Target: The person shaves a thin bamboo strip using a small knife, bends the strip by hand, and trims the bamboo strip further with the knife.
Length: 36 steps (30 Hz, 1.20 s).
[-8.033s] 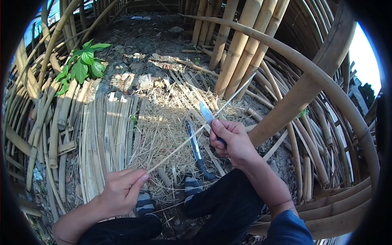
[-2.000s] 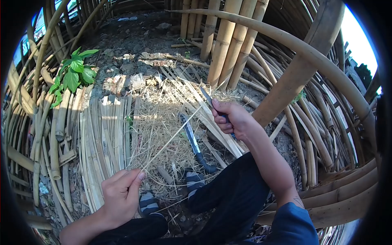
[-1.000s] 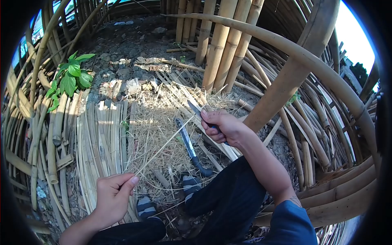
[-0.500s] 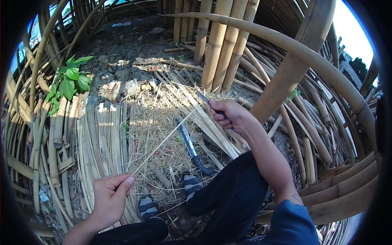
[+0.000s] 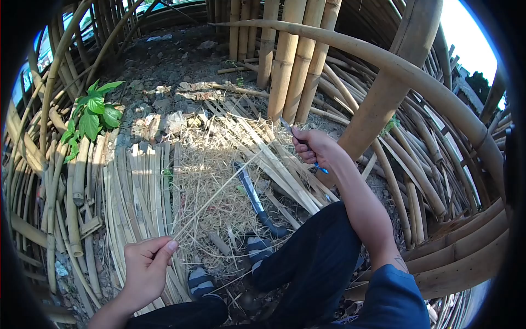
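Note:
Between the thumb and fingers of my left hand, at lower left, one end of a thin bamboo strip is pinched. The strip slants up and away to the right over the shavings. My right hand is wrapped around a small knife, its blade pointing up and left and a blue handle end showing below the fist. A gap separates the blade from the strip's far end. On the ground between the hands lies a long blade with a black handle.
Split bamboo slats lie side by side at left, and more slats lie beyond the shavings. Upright bamboo poles stand ahead. A thick post and a curved pole rise near my right arm. A leafy plant grows at left.
My right hand has moved a little to the right with the knife, widening the gap to the strip's far end. My left hand keeps its pinch almost in place.

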Motion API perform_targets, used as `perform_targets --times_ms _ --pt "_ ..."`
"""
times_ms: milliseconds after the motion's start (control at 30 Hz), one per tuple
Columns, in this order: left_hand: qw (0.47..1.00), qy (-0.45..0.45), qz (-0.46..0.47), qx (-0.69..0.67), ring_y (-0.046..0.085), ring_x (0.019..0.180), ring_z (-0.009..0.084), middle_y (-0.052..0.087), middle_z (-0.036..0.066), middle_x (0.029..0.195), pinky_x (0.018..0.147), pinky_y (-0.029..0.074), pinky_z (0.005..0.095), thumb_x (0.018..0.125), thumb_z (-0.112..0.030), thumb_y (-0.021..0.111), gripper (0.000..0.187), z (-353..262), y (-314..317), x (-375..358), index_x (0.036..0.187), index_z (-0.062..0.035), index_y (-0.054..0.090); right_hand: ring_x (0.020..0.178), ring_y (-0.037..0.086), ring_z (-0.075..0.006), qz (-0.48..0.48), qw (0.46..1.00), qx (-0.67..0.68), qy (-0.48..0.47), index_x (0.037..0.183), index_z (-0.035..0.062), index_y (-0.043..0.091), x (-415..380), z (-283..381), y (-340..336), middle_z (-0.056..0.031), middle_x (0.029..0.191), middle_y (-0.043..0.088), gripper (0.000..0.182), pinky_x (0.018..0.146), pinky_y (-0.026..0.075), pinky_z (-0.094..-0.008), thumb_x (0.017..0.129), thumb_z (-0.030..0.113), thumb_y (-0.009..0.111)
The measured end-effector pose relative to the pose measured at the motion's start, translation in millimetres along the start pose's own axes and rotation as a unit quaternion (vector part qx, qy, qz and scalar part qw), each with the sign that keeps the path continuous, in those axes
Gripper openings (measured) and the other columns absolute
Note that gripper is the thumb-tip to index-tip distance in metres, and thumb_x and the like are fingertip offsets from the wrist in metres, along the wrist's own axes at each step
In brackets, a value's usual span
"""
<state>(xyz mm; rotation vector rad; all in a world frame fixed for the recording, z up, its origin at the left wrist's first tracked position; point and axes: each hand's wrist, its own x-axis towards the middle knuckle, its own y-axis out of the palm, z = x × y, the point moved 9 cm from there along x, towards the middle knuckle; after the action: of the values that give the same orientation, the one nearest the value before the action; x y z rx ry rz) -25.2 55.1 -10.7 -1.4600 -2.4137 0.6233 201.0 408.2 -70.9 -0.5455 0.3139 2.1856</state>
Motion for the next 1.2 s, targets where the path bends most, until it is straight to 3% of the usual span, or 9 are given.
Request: perform_targets --times_ms 100,233,367,500,633,733,900,1067,1200 --pt "1.000 -0.005 -0.006 -0.002 0.051 0.054 0.0070 0.057 0.005 0.058 0.050 0.040 0.0241 0.090 -0.008 0.061 0.017 1 -3 2 0.087 0.0073 0.068 0.041 0.024 -0.0038 0.051 0.998 -0.033 0.012 0.077 0.0125 0.045 -21 -2 28 0.0072 0.056 0.035 0.036 0.035 0.018 -0.0210 0.099 0.041 0.046" --pt "1.000 -0.017 -0.003 0.007 0.051 0.054 0.0068 0.057 0.004 0.058 0.050 0.040 0.0239 0.091 -0.009 0.061 0.018 1 -2 3 0.087 0.0072 0.068 0.044 0.028 -0.0072 -0.195 0.966 0.154 -0.073 0.082 0.0111 0.046 17 -2 -71 0.0048 0.060 0.037 0.033 0.040 0.021 -0.0234 0.101 0.038 0.041" --pt "0.999 -0.028 -0.010 -0.018 0.050 0.055 0.0066 0.056 0.003 0.059 0.051 0.040 0.0235 0.090 -0.009 0.061 0.017 11 -3 8 0.088 0.0068 0.068 0.045 0.028 -0.0062 -0.173 0.958 0.199 -0.115 0.086 0.0101 0.045 -27 14 -35 0.0043 0.060 0.037 0.035 0.040 0.023 -0.0220 0.102 0.040 0.038" --pt "0.998 -0.039 0.015 -0.043 0.050 0.056 0.0063 0.059 0.003 0.062 0.052 0.040 0.0226 0.091 -0.009 0.061 0.017 17 6 11 0.090 0.0062 0.069 0.044 0.035 -0.0063 -0.112 0.949 0.192 -0.224 0.086 0.0087 0.047 -57 40 5 0.0031 0.062 0.042 0.042 0.040 0.026 -0.0216 0.092 0.049 0.057" --pt "0.993 -0.056 0.070 -0.077 0.053 0.058 0.0061 0.062 0.003 0.065 0.053 0.041 0.0217 0.092 -0.009 0.060 0.017 27 20 11 0.092 0.0054 0.070 0.042 0.034 -0.0047 -0.059 0.945 0.202 -0.251 0.080 0.0093 0.048 -48 40 22 0.0051 0.057 0.040 0.033 0.038 0.025 -0.0201 0.084 0.028 0.074" --pt "0.979 -0.108 0.153 -0.079 0.057 0.062 0.0069 0.065 0.005 0.072 0.056 0.046 0.0228 0.094 -0.011 0.059 0.019 41 38 12 0.099 0.0051 0.069 0.042 0.034 -0.0045 -0.036 0.940 0.207 -0.269 0.086 0.0059 0.052 -51 44 28 0.0053 0.055 0.039 0.029 0.038 0.026 -0.0204 0.087 0.027 0.071" --pt "0.952 -0.012 0.199 -0.231 0.059 0.070 0.0079 0.068 0.009 0.090 0.066 0.053 0.0244 0.097 -0.017 0.055 0.029 19 70 34 0.117 0.0032 0.061 0.043 0.032 -0.0072 0.099 0.957 0.194 -0.190 0.089 0.0023 0.054 -72 22 100 0.0038 0.054 0.036 0.027 0.043 0.028 -0.0230 0.095 0.028 0.060" --pt "0.940 -0.009 0.222 -0.259 0.053 0.064 0.0082 0.061 0.003 0.077 0.059 0.046 0.0227 0.099 -0.018 0.052 0.029 -17 92 45 0.118 0.0021 0.061 0.045 0.034 -0.0072 0.177 0.955 0.113 -0.210 0.099 0.0002 0.055 -100 -3 164 0.0021 0.055 0.037 0.029 0.045 0.031 -0.0247 0.096 0.029 0.058" --pt "0.968 0.035 0.161 -0.190 0.048 0.061 0.0058 0.055 -0.001 0.069 0.054 0.039 0.0223 0.098 -0.019 0.053 0.027 -21 83 56 0.114 0.0001 0.065 0.049 0.036 -0.0078 0.026 0.950 0.201 -0.239 0.105 0.0014 0.051 -94 7 132 0.0001 0.063 0.043 0.042 0.045 0.031 -0.0238 0.100 0.042 0.042"
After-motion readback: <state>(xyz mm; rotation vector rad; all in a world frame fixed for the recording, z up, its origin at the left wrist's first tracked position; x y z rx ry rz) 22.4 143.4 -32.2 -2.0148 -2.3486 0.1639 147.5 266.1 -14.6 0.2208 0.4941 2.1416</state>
